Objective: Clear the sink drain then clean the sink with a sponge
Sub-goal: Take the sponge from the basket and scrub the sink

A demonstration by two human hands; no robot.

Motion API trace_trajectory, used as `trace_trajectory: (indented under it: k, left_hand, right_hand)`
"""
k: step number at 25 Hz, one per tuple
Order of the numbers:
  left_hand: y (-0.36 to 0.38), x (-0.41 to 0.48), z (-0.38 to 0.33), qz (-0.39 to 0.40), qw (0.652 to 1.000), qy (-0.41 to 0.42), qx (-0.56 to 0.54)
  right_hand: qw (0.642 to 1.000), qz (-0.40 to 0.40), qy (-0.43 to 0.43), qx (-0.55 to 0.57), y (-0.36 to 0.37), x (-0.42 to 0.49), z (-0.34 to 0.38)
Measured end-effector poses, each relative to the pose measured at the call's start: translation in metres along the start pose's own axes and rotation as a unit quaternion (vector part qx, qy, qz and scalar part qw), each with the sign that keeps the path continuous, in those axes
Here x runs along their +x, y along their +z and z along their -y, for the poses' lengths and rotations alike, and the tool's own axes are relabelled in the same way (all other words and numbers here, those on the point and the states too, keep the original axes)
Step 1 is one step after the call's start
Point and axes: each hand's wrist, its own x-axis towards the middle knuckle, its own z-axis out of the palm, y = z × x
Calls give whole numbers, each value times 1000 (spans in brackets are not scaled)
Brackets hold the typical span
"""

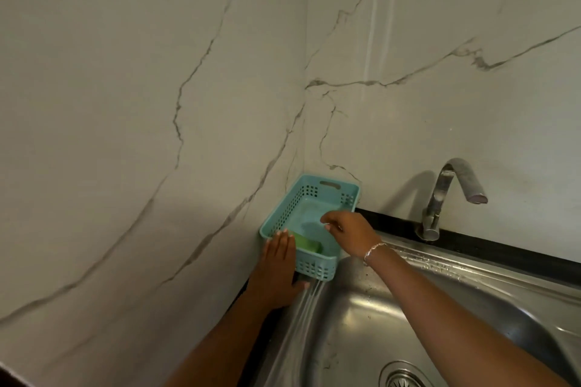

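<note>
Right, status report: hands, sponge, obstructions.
Left hand flat against perforated teal plastic basket. Right hand above basket, holding nothing. Green rectangular sponge lies inside, near corner. Nothing blocks it.

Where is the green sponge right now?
In the head view, the green sponge lies inside the teal basket at the back-left corner of the sink, against the wall. It sits at the basket's near end, beside the left hand.
</note>
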Motion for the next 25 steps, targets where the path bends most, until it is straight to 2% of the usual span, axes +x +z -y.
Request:
trace_trajectory:
  k: [5,7,13,25]
  left_hand:
    - [4,-2,3,4,1000,14,-4]
    - [4,-2,4,-5,1000,11,-10]
    - [13,-3,7,-2,1000,-1,-24]
    - [10,-5,2,2,999,-16,-30]
  right_hand:
    - [988,135,11,-80,23,42,7]
    - [981,156,32,-111,36,53,10]
    - [968,158,110,-159,70,60,11]
    - [983,56,168,-39,64,68,14]
